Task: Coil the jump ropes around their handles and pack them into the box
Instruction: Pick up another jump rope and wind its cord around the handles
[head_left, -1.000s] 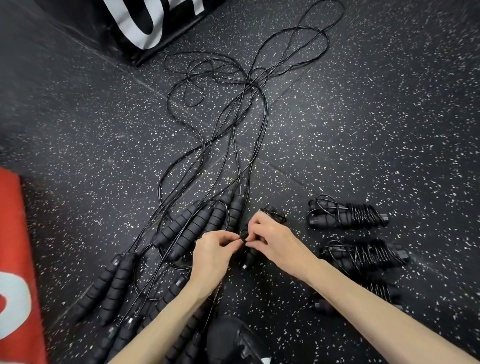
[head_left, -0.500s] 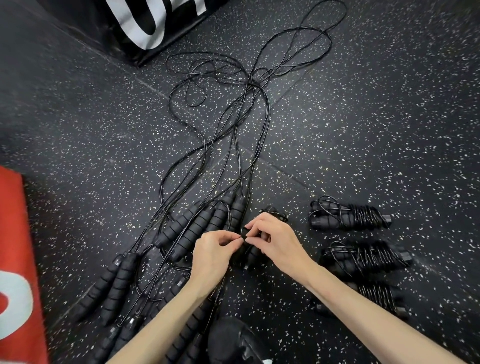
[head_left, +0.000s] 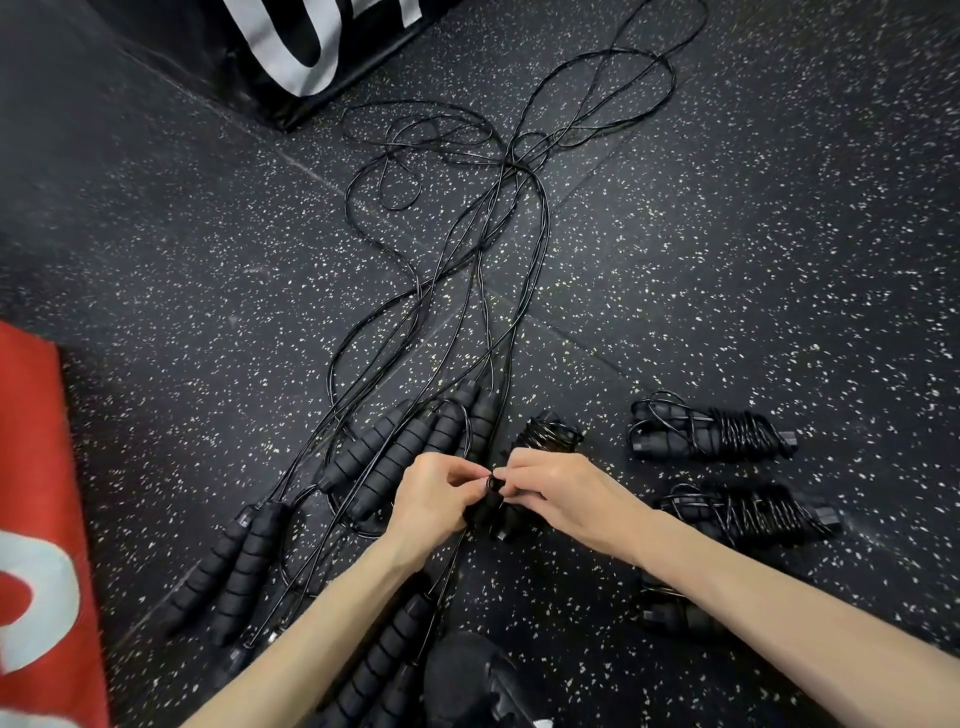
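Pinching the cord end (head_left: 491, 483) between both hands, left hand (head_left: 434, 501) at 9 o'clock and right hand (head_left: 563, 499) at 3 o'clock of the centre bundle (head_left: 545, 441), the person handles a thin, springy, probably slick cord best gripped close to the handles.

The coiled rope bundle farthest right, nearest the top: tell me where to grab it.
Grip the coiled rope bundle across its wrapped middle, from above. It lies flat with its long axis left-right; the tight coils bind both handles there, while loose loops at its left end could snag.
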